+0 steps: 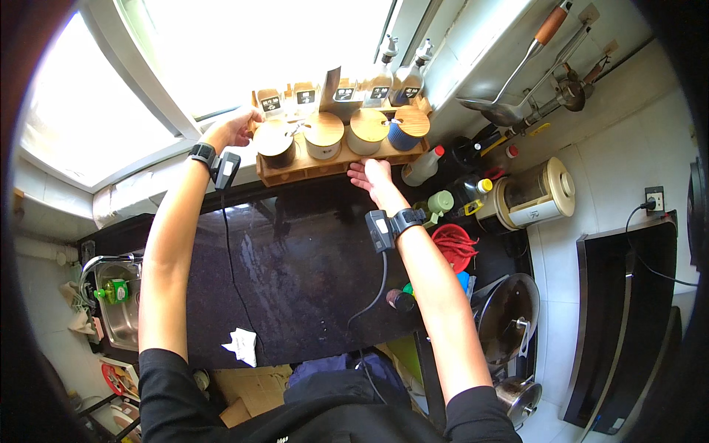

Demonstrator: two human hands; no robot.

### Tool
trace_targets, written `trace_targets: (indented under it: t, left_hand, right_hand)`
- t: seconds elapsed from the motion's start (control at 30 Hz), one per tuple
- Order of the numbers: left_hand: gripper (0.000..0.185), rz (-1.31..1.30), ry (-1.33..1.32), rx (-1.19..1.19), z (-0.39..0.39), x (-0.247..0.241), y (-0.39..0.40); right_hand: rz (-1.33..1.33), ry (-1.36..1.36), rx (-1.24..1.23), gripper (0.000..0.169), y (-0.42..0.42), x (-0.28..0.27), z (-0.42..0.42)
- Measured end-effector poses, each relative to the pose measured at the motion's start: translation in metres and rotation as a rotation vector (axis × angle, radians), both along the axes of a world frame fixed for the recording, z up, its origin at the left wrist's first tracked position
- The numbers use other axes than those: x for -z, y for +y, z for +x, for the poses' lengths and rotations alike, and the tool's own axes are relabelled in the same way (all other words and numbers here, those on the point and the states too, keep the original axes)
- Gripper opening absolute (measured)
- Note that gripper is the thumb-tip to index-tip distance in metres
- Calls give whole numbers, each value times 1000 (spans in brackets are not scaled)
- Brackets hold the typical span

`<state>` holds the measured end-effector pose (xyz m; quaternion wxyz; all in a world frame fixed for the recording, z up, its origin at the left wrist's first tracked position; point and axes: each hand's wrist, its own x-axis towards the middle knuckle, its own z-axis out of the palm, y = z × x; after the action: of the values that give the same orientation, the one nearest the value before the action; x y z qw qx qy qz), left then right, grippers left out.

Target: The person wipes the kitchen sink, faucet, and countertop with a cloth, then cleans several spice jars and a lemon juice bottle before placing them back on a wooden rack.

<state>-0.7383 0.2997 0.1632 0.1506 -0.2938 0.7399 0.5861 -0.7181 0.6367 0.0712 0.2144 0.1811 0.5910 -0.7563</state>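
Observation:
My left hand (pixel 237 127) is curled at the left end of a two-tier wooden spice rack (pixel 310 173), with some fingertips hidden behind it. Below the rack's front edge, my right hand (pixel 374 178) has its fingers extended and apart; whether it bears any weight cannot be told. Several jars with round wooden lids stand on the front tier, among them a dark one (pixel 279 154), a pale one (pixel 324 149) and a blue ribbed one (pixel 404 138). Behind them are labelled glass containers (pixel 306 97) and two spouted glass oil bottles (pixel 381 83), (pixel 410 83).
A dark glossy countertop (pixel 299 266) holds a crumpled white tissue (pixel 242 347) and a small dark jar (pixel 400 300). Bottles (pixel 422 168), a red basket of chillies (pixel 451 246) and a lidded pan (pixel 507 318) line the right. A steel sink (pixel 119 318) lies left. Cables hang from both wrist devices.

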Motion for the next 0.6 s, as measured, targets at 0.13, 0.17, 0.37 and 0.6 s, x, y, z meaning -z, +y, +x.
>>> trace_targets:
  t: [0.13,0.17,0.37,0.6]
  left_hand:
    - [21,-1,15,82,1,-1,0]
    - [23,-13,41,118,3,-1,2]
    - [21,-41,78,110,1,10,3]
    - [19,-28,92,189,-3,22,-6]
  right_hand:
    - [-11,41,60,23,-3,3,-1]
    - [-25,57,84,24,-3,4,-1]
    - [-72,93,132,25,-8,8,-3]
    - [-65,85,167,25,-13,4,0]
